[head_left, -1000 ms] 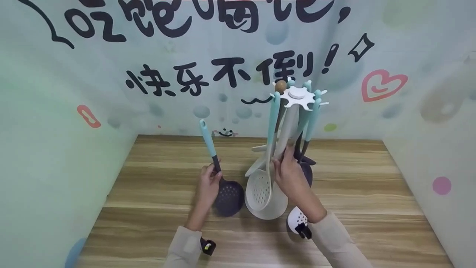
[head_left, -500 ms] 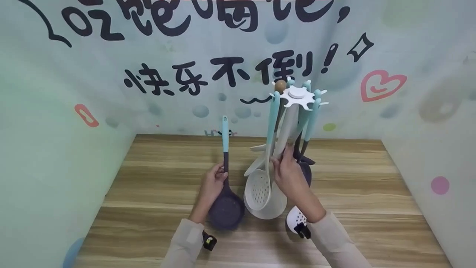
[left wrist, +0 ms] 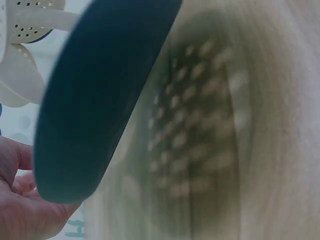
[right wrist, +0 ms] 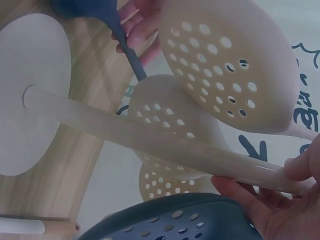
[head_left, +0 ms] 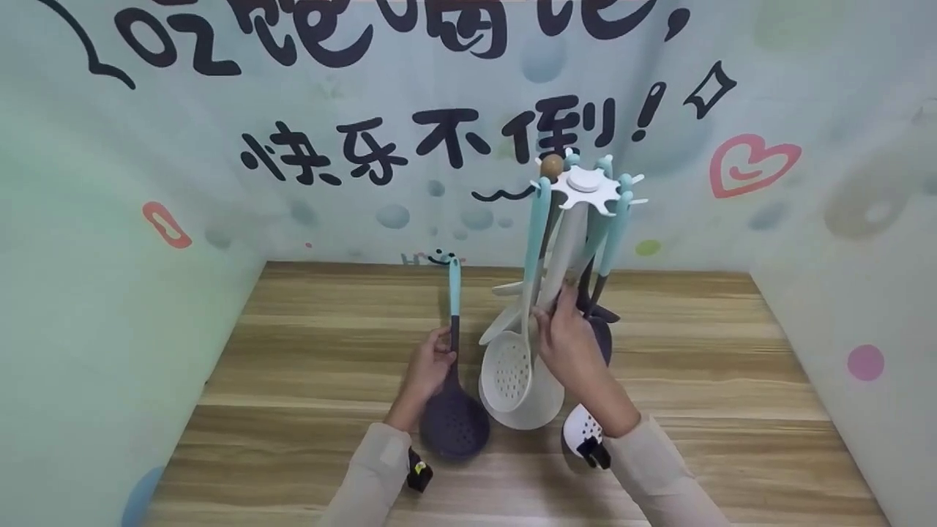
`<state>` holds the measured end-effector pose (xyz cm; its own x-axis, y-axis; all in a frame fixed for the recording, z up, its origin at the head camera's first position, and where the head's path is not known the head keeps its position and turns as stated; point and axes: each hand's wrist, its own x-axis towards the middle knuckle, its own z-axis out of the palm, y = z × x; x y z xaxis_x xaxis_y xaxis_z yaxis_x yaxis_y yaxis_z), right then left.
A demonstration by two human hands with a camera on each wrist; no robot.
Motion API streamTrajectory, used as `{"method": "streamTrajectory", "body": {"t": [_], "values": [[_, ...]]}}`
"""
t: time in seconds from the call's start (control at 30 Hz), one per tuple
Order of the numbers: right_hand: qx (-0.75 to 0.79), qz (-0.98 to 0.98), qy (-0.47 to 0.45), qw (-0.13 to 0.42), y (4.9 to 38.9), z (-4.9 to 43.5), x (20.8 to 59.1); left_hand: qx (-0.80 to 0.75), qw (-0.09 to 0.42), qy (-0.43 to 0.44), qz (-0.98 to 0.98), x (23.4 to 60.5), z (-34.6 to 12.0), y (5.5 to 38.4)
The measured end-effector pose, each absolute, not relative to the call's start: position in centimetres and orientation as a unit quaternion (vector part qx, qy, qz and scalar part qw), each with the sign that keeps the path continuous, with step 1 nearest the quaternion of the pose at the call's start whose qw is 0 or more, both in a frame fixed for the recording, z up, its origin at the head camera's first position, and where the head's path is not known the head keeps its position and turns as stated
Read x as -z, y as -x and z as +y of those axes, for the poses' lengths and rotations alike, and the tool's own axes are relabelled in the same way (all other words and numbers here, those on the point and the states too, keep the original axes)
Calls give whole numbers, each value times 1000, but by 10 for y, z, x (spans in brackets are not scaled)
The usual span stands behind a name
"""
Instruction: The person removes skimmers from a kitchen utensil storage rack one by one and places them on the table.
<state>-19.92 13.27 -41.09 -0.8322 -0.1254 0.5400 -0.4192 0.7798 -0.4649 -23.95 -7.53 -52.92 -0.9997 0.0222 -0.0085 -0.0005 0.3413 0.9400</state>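
Observation:
My left hand [head_left: 430, 366] pinches the dark neck of a skimmer [head_left: 455, 428] with a light blue handle end. Its perforated head points towards me, above the tabletop; in the left wrist view the dark head [left wrist: 105, 95] is seen edge-on, over a dotted shadow. My right hand [head_left: 577, 348] grips the pale pole [right wrist: 150, 140] of a rotating utensil stand [head_left: 585, 189]. Around its white hooked top hang several utensils with light blue handles. A white skimmer [head_left: 505, 373] hangs on the left side, just right of the dark one, partly in front of the round white base [right wrist: 37, 60].
A white perforated utensil head [head_left: 583, 428] lies near my right wrist, partly hidden by a black wrist strap. The wooden tabletop [head_left: 315, 351] meets printed cloth walls [head_left: 329, 227] behind and at both sides. In the right wrist view, a dark perforated head [right wrist: 175, 220] sits below the pole.
The dark skimmer has swung from leaning left to nearly straight, and my left hand has shifted right and slightly nearer. My right hand keeps its grip on the pole.

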Motion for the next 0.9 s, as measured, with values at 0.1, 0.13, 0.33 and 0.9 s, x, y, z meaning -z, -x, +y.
{"method": "streamTrajectory", "body": {"t": [0.1, 0.13, 0.33, 0.9], "values": [[-292, -909, -151, 256, 199, 132, 411, -556, 20, -9, 831, 531, -74, 240], [-291, -908, -152, 259, 199, 132, 411, -549, 22, -11, 836, 531, -74, 241], [-286, -910, -153, 259, 199, 132, 411, -532, 52, -30, 845, 532, -73, 242], [-278, -908, -149, 277, 199, 131, 413, -464, 78, -77, 879, 532, -68, 236]]}}
